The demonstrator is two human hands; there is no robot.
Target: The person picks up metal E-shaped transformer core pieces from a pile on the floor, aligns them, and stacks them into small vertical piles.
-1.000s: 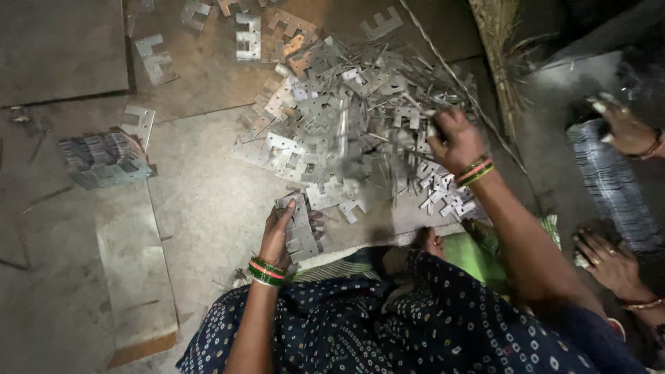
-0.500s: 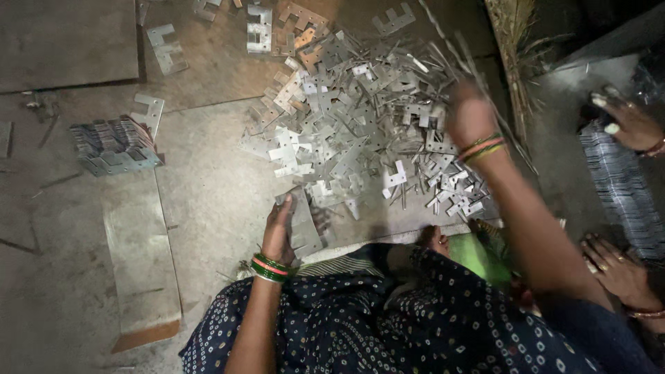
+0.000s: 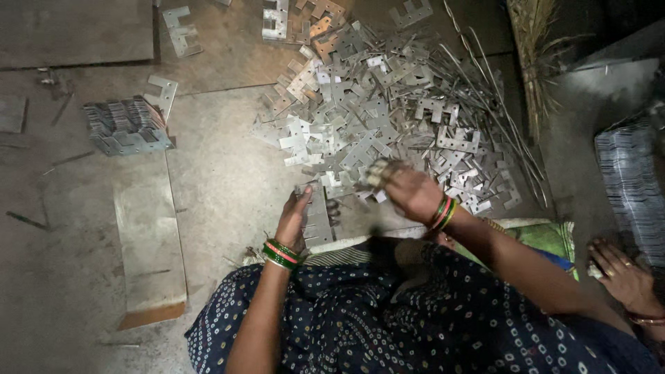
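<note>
A big heap of flat, notched metal plates (image 3: 388,111) lies on the floor in front of me. My left hand (image 3: 292,220) holds an upright stack of plates (image 3: 318,220) on edge against the floor, close to my knees. Just right of that stack is my right hand (image 3: 410,192), blurred, with a few loose plates (image 3: 377,173) pinched in its fingers. Both wrists wear coloured bangles. My lap is covered by dark dotted cloth.
A neat bundle of stacked plates (image 3: 128,126) sits at the left, with a long flat board (image 3: 149,239) below it. A broom (image 3: 533,62) and thin rods lie at the right of the heap. Another person's hand (image 3: 620,270) and a plate stack (image 3: 634,187) are at the far right.
My right hand has come back from the right side of the heap toward the stack, now carrying a few plates. My left hand stays on the stack.
</note>
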